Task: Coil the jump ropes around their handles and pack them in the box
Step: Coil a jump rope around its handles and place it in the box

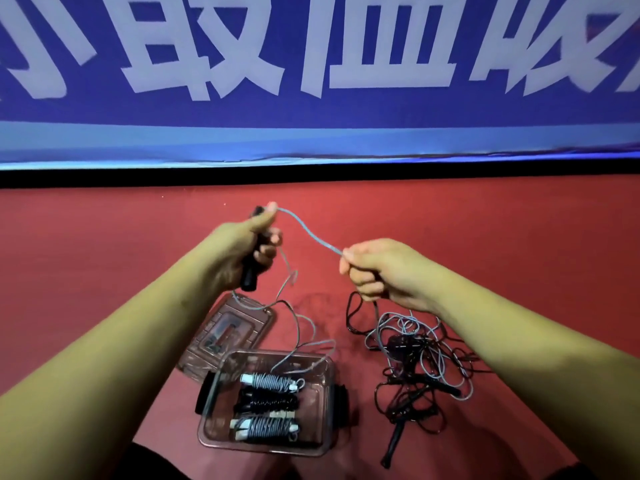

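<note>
Jump rope stretched between two hands.
Left hand (247, 245) grips black handle (250, 277); right hand (375, 270) pinches grey rope (304, 228).

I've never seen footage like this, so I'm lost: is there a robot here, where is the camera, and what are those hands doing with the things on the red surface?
There is no robot: these are a person's two bare hands, filmed by one wide-angle camera worn on the head, looking forward and down. The left hand grips a black handle. The right hand pinches the grey rope that runs across from the left hand. On the red surface sits a clear box holding three coiled ropes. Its lid lies beside it, and to the right is a tangle of loose ropes. A blue banner hangs behind.
</note>
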`<state>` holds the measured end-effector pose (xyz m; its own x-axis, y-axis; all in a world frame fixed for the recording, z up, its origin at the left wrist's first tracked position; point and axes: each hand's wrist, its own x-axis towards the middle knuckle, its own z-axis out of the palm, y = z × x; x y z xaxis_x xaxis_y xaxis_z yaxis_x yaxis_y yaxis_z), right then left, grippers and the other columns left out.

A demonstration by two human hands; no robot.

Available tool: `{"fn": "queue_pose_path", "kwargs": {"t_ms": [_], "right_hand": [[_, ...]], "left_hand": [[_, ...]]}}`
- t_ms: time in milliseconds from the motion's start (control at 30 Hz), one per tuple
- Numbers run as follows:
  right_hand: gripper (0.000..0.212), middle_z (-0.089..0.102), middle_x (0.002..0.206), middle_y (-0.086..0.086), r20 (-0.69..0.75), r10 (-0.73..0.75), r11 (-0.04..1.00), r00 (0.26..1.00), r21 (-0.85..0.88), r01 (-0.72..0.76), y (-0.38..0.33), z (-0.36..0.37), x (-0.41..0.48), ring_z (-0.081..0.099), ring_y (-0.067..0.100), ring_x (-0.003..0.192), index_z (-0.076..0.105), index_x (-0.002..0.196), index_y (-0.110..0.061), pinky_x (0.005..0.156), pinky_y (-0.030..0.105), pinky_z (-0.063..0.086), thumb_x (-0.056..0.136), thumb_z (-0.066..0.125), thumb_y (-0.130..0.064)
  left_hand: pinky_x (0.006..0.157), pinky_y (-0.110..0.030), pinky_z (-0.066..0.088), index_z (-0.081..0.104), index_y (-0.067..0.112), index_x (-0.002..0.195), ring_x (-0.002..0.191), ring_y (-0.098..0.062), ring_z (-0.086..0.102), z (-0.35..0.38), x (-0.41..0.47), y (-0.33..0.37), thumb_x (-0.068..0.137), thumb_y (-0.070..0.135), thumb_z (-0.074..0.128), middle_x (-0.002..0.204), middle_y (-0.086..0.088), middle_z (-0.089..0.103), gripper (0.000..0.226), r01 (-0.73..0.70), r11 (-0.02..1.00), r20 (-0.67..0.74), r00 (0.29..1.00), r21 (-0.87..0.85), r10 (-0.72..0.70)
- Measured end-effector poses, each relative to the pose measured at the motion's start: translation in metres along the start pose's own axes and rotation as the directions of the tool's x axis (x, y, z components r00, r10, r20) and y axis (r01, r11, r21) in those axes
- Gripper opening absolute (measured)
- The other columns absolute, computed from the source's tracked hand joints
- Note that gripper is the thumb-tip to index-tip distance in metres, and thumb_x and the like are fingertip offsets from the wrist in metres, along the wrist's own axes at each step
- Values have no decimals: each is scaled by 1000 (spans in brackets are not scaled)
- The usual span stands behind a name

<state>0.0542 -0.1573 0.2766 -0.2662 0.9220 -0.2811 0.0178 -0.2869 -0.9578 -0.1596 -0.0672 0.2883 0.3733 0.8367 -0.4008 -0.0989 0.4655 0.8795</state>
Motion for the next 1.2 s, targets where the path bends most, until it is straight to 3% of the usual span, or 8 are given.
{"fn": "queue_pose_path", "kwargs": {"t_ms": [167, 267, 400, 500, 767, 900, 1000, 1200], "right_hand": [[19, 36, 53, -2, -134, -69, 831, 989, 541, 131, -30, 8, 7, 29, 9, 40, 52, 87, -7, 45, 23, 26, 100, 40, -13], [21, 43, 53, -1, -261, -23, 717, 965, 669, 198, -41, -5, 10, 39, 10, 42, 54, 85, -6, 45, 22, 34, 100, 41, -14], [31, 68, 81, 11, -382, -8, 896, 924, 408, 176, -25, -14, 10, 67, 21, 74, 62, 96, -5, 74, 31, 51, 101, 45, -31], [38, 72, 94, 12, -202, 24, 975, 979, 223, 22, -7, -6, 4, 69, 25, 91, 61, 107, -7, 90, 39, 50, 98, 47, -41], [25, 66, 73, 11, 116, 125, 940, 985, -331, -81, 19, 12, -6, 64, 19, 68, 62, 97, -3, 70, 26, 50, 104, 41, -14], [30, 45, 52, 2, -16, 2, 977, 1000, 212, 2, -6, 15, -4, 48, 19, 52, 57, 85, -7, 57, 30, 36, 104, 38, -20], [28, 34, 49, -1, -123, -66, 761, 990, 636, 130, -37, 11, -1, 37, 14, 45, 53, 79, -10, 58, 29, 34, 101, 40, -20], [25, 35, 51, -1, -384, 49, 554, 922, 779, 294, -51, -21, 3, 37, 12, 44, 51, 77, -7, 58, 26, 32, 99, 39, -12]], "left_hand": [[33, -14, 25, 58, -8, 106, 38, -6, 33, 47, -23, -41, 80, 38, 66, 55, 3, 45, 54, -19, 880, 459, 858, 475, -229], [34, -17, 27, 65, 2, 95, 38, -8, 36, 63, -23, -55, 92, 17, 66, 54, 1, 50, 15, -124, 843, 453, 878, 524, -152], [32, -14, 22, 59, 5, 88, 36, -9, 33, 63, -12, -40, 95, 8, 55, 54, -3, 49, 10, -148, 969, 282, 955, 195, 89], [28, -14, 21, 54, 6, 87, 35, -5, 32, 61, -9, -23, 97, 11, 48, 55, -1, 49, 13, -62, 991, 270, 958, -117, 92], [30, -9, 20, 55, 10, 85, 37, -1, 32, 41, -8, 15, 92, 20, 51, 55, 4, 44, 13, -97, 927, 235, 953, -362, 192], [37, -13, 23, 61, 11, 99, 44, -3, 34, 20, -2, 6, 81, 38, 74, 75, 3, 51, 34, -263, 961, 110, 961, 83, 253], [46, -18, 33, 64, 16, 119, 50, -5, 45, 20, -9, -20, 65, 38, 82, 77, -2, 62, 61, -275, 815, 343, 934, 511, 101], [42, -19, 35, 67, 4, 96, 49, -2, 51, 50, -20, -49, 93, 8, 66, 72, 9, 71, 5, -397, 623, 565, 821, 674, -88]]}}
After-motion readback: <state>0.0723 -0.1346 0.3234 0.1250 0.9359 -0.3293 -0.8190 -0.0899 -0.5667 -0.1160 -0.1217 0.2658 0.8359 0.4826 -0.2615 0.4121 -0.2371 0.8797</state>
